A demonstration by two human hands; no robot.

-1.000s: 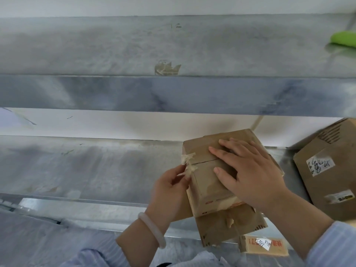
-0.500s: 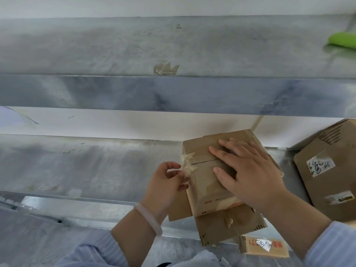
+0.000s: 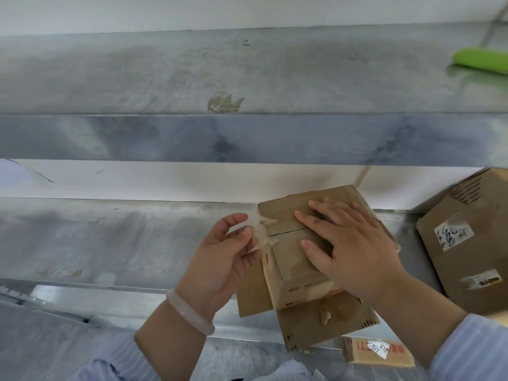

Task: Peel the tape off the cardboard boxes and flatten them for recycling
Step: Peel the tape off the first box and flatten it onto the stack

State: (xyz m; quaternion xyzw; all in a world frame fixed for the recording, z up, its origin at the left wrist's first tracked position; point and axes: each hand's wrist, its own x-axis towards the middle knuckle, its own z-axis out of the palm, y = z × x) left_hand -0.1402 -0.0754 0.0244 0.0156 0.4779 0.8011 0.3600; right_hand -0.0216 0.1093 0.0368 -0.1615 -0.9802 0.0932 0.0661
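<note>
Head view: left hand [image 3: 222, 259] is pinching frayed tape [image 3: 262, 232], right hand [image 3: 349, 248] spread, pressing the cardboard box [image 3: 288, 259]; a hard tug is probably risking shredding it.

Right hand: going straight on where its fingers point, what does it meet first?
The right hand, flat on the box, would probably meet the loose tape at its left edge first, then the left hand pinching it.

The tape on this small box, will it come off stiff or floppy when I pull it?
Probably floppy: the tape pinched by the left hand looks thin and crumpled. It may tear, since its edge looks ragged. The small box, flaps open, is probably light, so the right hand pressing on it likely helps.
</note>
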